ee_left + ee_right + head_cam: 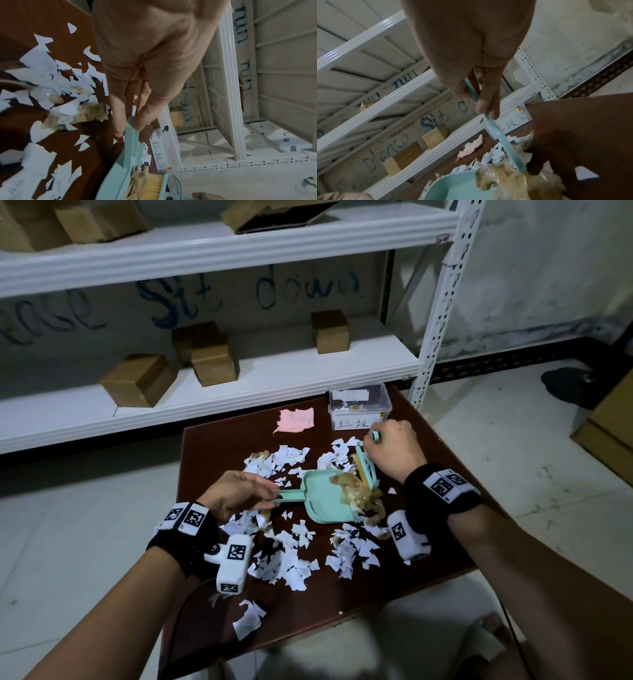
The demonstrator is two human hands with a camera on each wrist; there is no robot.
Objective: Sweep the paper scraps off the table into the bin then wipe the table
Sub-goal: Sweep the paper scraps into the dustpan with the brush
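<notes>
White paper scraps (284,563) and brownish crumpled bits lie all over the dark brown table (346,590). My left hand (263,491) grips the handle of a teal dustpan (325,501) lying flat mid-table; in the left wrist view thumb and fingers (118,121) pinch that handle. My right hand (370,440) holds a teal brush (366,470) by its handle, bristles against a brown clump (356,491) at the dustpan's mouth. The clear labelled bin (359,405) stands at the table's far edge, with a pink cloth (296,419) to its left.
A white metal shelf (239,385) with several cardboard boxes runs right behind the table. Its upright post (435,330) stands beside the bin. A cardboard box (609,426) sits on the tiled floor to the right. One scrap (248,619) lies near the table's front edge.
</notes>
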